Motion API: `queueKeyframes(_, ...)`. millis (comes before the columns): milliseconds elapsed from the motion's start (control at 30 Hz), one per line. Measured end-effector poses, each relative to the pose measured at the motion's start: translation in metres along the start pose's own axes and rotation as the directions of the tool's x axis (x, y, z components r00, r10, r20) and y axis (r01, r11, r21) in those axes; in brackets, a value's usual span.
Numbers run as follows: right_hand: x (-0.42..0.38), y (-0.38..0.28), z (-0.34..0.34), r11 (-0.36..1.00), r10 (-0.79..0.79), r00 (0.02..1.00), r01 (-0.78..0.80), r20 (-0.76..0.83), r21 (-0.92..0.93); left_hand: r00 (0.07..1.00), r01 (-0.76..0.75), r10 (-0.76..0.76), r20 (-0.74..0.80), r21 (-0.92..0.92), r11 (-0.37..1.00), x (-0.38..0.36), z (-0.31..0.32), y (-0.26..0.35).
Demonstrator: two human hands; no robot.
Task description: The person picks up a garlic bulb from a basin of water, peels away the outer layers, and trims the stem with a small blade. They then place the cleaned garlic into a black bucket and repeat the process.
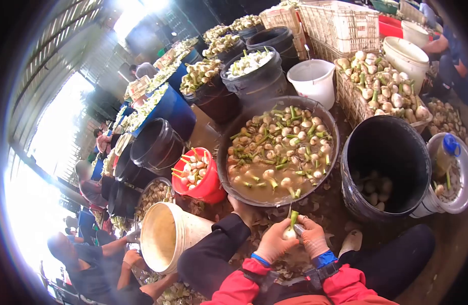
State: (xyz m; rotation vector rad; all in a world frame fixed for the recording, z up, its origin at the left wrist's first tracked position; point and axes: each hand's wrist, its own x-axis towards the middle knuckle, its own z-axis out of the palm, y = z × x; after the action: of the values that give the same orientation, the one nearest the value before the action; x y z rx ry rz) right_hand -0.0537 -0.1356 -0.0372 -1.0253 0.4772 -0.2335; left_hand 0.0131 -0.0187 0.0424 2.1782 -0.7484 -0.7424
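Note:
A white garlic bulb with a short green stem [290, 233] is in front of me, stem upward. My left hand [274, 242] is closed around the left side of the bulb. My right hand [313, 238] is closed at its right side, with the thumb against the bulb. A grey covering or piece shows at that thumb. Whatever else the right fingers hold is hidden, though a thin upright line shows behind the stem. Just beyond my hands stands a wide dark tub [224, 170] of murky water with many garlic bulbs floating in it.
A black bucket [348, 190] with some bulbs stands to the right, beside a white bucket with a tray [465, 195]. A red bucket [213, 190] of bulbs and a tipped cream bucket [180, 234] are left. A crate [348, 104] of garlic is behind. People sit at left.

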Motion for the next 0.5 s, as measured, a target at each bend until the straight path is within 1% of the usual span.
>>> queueKeyframes(33, 0.0, 0.01, -0.007, 0.98, -0.035, 0.999, 0.036, 0.011, -0.195, 0.996, 0.0, 0.01, -0.083, 0.115, 0.993, -0.007, 0.008, 0.004)
queueKeyframes(67, 0.0, 0.011, -0.007, 0.922, -0.068, 0.997, 0.076, 0.037, -0.379, 0.985, 0.02, 0.02, -0.173, 0.23, 0.973, -0.015, 0.017, 0.007)
queueKeyframes(100, -0.002, 0.012, -0.006, 0.968, 0.033, 0.999, -0.023, 0.039, -0.25, 0.967, 0.076, 0.004, -0.256, 0.303, 0.95, -0.022, 0.026, 0.011)
queueKeyframes(133, -0.01, -0.007, 0.001, 0.977, 0.07, 0.996, -0.057, 0.056, -0.204, 0.957, 0.082, 0.018, -0.29, 0.327, 0.941, -0.026, 0.032, 0.011)
queueKeyframes(167, -0.012, -0.008, 0.001, 0.993, 0.119, 0.986, -0.114, 0.12, -0.043, 0.953, 0.055, 0.044, -0.3, 0.312, 0.948, -0.029, 0.035, 0.006)
queueKeyframes(200, -0.013, -0.01, -0.002, 0.977, 0.159, 0.97, -0.182, 0.185, 0.112, 0.949, 0.022, 0.072, -0.306, 0.295, 0.955, -0.031, 0.036, 0.0)
queueKeyframes(233, -0.015, -0.016, -0.002, 0.982, 0.174, 0.974, -0.183, 0.148, 0.051, 0.945, 0.028, 0.07, -0.32, 0.292, 0.956, -0.034, 0.035, -0.001)
queueKeyframes(300, -0.02, -0.017, 0.0, 0.985, 0.157, 0.976, -0.166, 0.149, 0.049, 0.954, -0.054, 0.113, -0.279, 0.212, 0.976, -0.037, 0.032, -0.003)
queueKeyframes(333, -0.021, -0.017, 0.003, 0.987, 0.141, 0.98, -0.15, 0.139, 0.056, 0.949, -0.05, 0.113, -0.294, 0.212, 0.976, -0.038, 0.028, -0.001)
queueKeyframes(367, -0.023, -0.021, 0.005, 0.994, 0.101, 0.987, -0.104, 0.126, 0.02, 0.966, -0.107, 0.083, -0.244, -0.089, 0.99, -0.039, 0.024, 0.001)
queueKeyframes(400, -0.023, -0.021, 0.006, 0.995, 0.1, 0.985, -0.103, 0.138, 0.014, 0.98, -0.141, 0.073, -0.185, -0.385, 0.912, -0.041, 0.021, 0.002)
queueKeyframes(433, -0.023, -0.022, 0.007, 0.999, 0.032, 0.987, -0.027, 0.158, -0.033, 0.992, -0.051, -0.062, -0.109, -0.8, 0.598, -0.042, 0.02, -0.001)
queueKeyframes(467, -0.023, -0.023, 0.005, 0.996, -0.035, 0.984, 0.05, 0.177, -0.079, 0.99, 0.042, -0.135, 0.026, -0.993, 0.113, -0.042, 0.02, -0.006)
queueKeyframes(500, -0.023, -0.025, 0.003, 0.961, -0.16, 0.959, 0.205, 0.233, -0.185, 0.983, -0.003, -0.183, 0.025, -0.989, -0.15, -0.044, 0.023, -0.013)
